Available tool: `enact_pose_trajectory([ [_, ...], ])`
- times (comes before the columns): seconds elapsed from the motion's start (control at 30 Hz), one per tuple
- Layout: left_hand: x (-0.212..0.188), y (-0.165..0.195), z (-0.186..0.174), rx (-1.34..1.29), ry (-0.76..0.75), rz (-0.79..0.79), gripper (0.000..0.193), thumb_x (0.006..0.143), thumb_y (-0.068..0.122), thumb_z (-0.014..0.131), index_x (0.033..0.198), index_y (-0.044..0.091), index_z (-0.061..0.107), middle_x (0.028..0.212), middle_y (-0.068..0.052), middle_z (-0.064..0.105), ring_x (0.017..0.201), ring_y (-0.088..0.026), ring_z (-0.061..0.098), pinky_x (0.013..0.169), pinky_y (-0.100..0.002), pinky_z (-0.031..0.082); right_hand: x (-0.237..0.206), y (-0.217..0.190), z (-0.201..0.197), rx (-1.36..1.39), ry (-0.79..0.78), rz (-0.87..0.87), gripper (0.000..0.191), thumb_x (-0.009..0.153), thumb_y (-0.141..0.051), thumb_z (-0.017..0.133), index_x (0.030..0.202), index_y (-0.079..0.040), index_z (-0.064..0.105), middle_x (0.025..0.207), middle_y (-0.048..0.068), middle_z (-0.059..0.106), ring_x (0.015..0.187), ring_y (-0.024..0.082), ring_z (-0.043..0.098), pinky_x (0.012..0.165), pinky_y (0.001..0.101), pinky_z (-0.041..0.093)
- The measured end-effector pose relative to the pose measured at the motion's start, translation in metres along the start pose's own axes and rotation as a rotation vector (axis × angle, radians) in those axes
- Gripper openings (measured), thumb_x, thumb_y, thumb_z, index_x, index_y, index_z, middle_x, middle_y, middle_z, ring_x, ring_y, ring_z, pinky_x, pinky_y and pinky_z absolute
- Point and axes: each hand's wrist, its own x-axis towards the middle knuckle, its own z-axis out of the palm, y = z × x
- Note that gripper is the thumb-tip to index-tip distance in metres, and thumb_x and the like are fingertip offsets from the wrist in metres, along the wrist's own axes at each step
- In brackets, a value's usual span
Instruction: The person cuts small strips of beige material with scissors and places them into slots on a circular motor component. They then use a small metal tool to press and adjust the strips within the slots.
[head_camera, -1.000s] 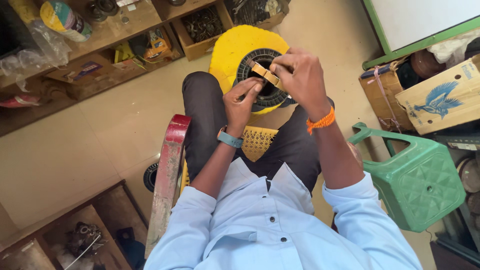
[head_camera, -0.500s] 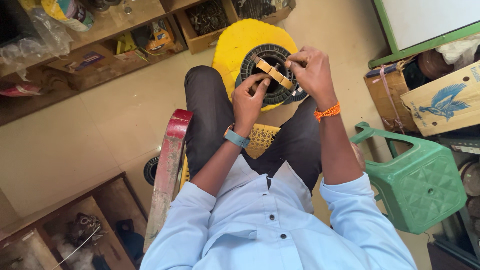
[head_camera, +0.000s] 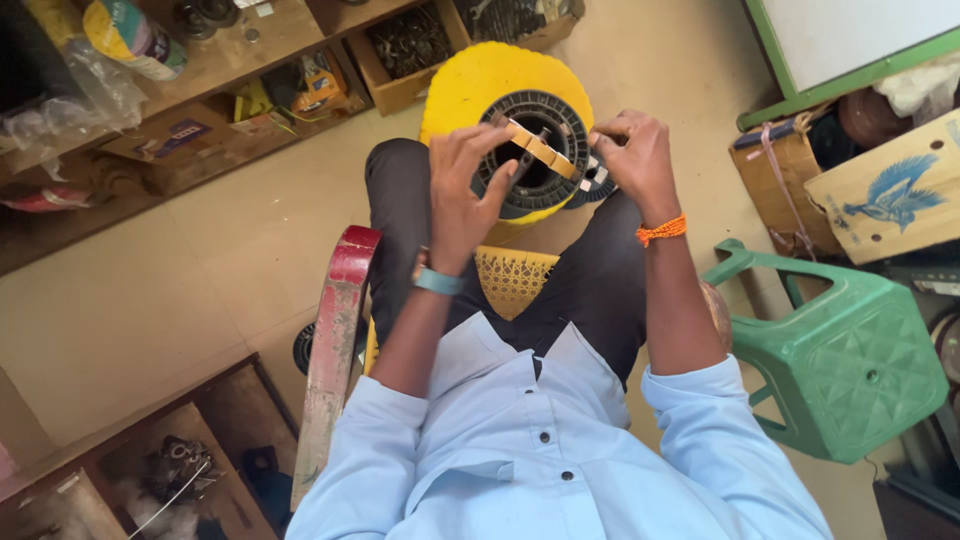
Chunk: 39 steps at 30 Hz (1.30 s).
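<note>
While gripping a tan strip (head_camera: 541, 150), both hands' fingers (head_camera: 490, 150) closed; wooden box (head_camera: 400, 60) of perhaps metal parts.

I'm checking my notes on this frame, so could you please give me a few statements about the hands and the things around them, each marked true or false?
1. Both hands hold a tan strip across the black hub of a yellow spool. True.
2. The left hand wears an orange thread at the wrist. False: it wears a teal watch; the orange thread is on the right hand.
3. A green plastic stool stands to the person's right. True.
4. The stool is red. False: it is green; the red part is the chair arm on the left.
5. The spool lies on a shelf. False: it sits by the person's knees.
</note>
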Motion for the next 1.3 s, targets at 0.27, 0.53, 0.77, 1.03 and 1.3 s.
enact_pose_trajectory([
  [0.27, 0.053, -0.007, -0.003, 0.13, -0.465, 0.336, 0.036, 0.088, 0.027, 0.081, 0.123, 0.024, 0.075, 0.122, 0.009, 0.071, 0.116, -0.019, 0.06, 0.094, -0.038, 0.044, -0.022, -0.032, -0.044, -0.007, 0.036, -0.021, 0.011, 0.086, -0.006, 0.076, 0.096, -0.001, 0.08, 0.081, 0.012, 0.067, 0.073, 0.02, 0.063, 0.066, 0.0329, 0.047],
  [0.53, 0.052, -0.02, 0.005, 0.105, -0.468, 0.272, 0.026, 0.084, 0.027, 0.083, 0.109, 0.024, 0.082, 0.111, 0.01, 0.076, 0.105, -0.015, 0.063, 0.083, -0.035, 0.045, -0.066, -0.11, -0.074, 0.059, -0.088, -0.044, 0.013, 0.089, -0.007, 0.077, 0.101, -0.002, 0.077, 0.081, 0.01, 0.064, 0.072, 0.02, 0.06, 0.066, 0.0319, 0.046],
  [0.77, 0.055, -0.017, 0.006, 0.106, -0.464, 0.252, 0.025, 0.083, 0.025, 0.082, 0.108, 0.023, 0.082, 0.113, 0.009, 0.076, 0.106, -0.015, 0.064, 0.084, -0.035, 0.045, -0.093, -0.151, -0.025, -0.137, -0.049, -0.1, 0.009, 0.089, -0.012, 0.074, 0.096, -0.007, 0.078, 0.087, 0.01, 0.065, 0.077, 0.031, 0.066, 0.069, 0.0414, 0.051],
  [1.03, 0.054, -0.022, 0.006, 0.087, -0.466, 0.293, 0.025, 0.085, 0.024, 0.081, 0.11, 0.021, 0.08, 0.116, 0.007, 0.076, 0.109, -0.017, 0.063, 0.087, -0.036, 0.045, -0.092, -0.12, 0.042, -0.291, -0.045, -0.103, 0.009, 0.087, -0.01, 0.07, 0.092, -0.009, 0.077, 0.099, 0.008, 0.07, 0.082, 0.034, 0.07, 0.071, 0.0466, 0.055],
  [1.3, 0.02, -0.031, -0.009, 0.0, -0.209, 0.249, 0.036, 0.09, 0.0, 0.073, 0.124, 0.015, 0.072, 0.138, -0.004, 0.062, 0.125, -0.029, 0.059, 0.11, -0.041, 0.048, -0.098, -0.122, 0.037, -0.265, -0.114, -0.2, 0.012, 0.09, -0.007, 0.064, 0.092, -0.008, 0.076, 0.098, 0.008, 0.067, 0.081, 0.033, 0.07, 0.072, 0.0456, 0.056],
])
